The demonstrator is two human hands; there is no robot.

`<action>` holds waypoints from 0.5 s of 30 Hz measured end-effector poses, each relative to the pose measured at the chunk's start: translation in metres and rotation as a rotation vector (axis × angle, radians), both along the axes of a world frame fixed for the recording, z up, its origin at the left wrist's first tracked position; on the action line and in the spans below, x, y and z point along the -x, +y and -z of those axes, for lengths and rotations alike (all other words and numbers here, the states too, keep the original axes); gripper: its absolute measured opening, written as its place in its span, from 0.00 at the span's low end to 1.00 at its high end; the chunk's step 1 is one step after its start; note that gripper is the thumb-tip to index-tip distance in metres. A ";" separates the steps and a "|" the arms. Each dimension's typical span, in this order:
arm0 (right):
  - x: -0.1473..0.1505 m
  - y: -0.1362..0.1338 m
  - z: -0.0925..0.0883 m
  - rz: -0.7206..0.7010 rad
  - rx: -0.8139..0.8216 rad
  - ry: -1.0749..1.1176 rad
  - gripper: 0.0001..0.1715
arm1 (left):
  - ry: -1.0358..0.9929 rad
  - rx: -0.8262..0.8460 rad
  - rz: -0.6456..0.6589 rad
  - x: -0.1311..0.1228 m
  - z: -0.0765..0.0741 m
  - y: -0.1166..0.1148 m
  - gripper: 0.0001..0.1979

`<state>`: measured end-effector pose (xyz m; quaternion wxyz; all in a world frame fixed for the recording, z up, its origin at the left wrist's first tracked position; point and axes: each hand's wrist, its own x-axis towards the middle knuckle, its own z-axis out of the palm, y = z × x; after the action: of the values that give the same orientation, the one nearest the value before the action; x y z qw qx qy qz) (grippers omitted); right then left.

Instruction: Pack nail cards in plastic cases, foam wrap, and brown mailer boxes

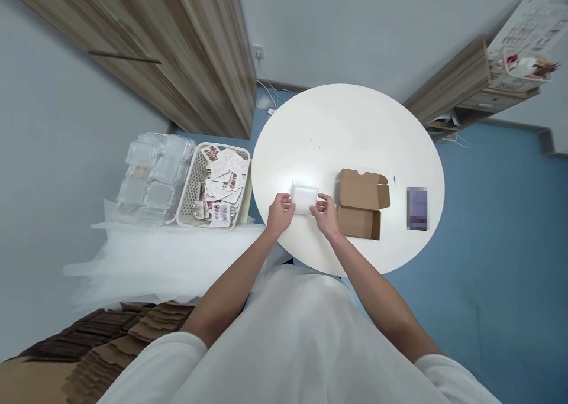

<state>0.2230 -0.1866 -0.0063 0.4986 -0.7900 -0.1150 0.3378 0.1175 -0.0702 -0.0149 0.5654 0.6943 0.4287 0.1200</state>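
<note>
A small translucent white package (305, 197) is held between my two hands just above the round white table (355, 120). My left hand (281, 213) grips its left edge with thumb and fingers. On the opposite edge, my right hand (325, 214) pinches it the same way. What lies inside the package cannot be made out. Just right of my right hand stands an open brown cardboard box (359, 222) with its lid folded back; nothing shows inside it.
A purple pixelated item (418, 209) lies on the table's right side. Left of the table are a basket of printed cards (190, 200), clear plastic containers (160, 195), white sheets (164, 262) and flattened cardboard (106, 351). A wooden cabinet (190, 55) stands behind.
</note>
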 end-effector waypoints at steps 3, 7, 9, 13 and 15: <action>-0.012 -0.039 -0.011 -0.029 -0.023 -0.090 0.26 | 0.002 -0.067 0.100 -0.012 -0.016 -0.035 0.15; -0.033 -0.093 -0.021 -0.051 0.004 -0.201 0.26 | 0.038 -0.129 0.227 -0.034 -0.027 -0.084 0.16; -0.044 -0.117 -0.023 -0.064 0.040 -0.241 0.25 | 0.066 -0.151 0.285 -0.047 -0.029 -0.105 0.15; -0.065 -0.150 -0.021 -0.141 0.138 -0.290 0.21 | 0.107 -0.214 0.359 -0.072 -0.027 -0.135 0.16; -0.073 -0.159 -0.017 -0.197 0.182 -0.306 0.19 | 0.128 -0.241 0.385 -0.080 -0.024 -0.145 0.18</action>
<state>0.2958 -0.3459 0.0103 0.3661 -0.8589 -0.2353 0.2699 0.1978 -0.2148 0.0087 0.4624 0.8321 0.3058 0.0159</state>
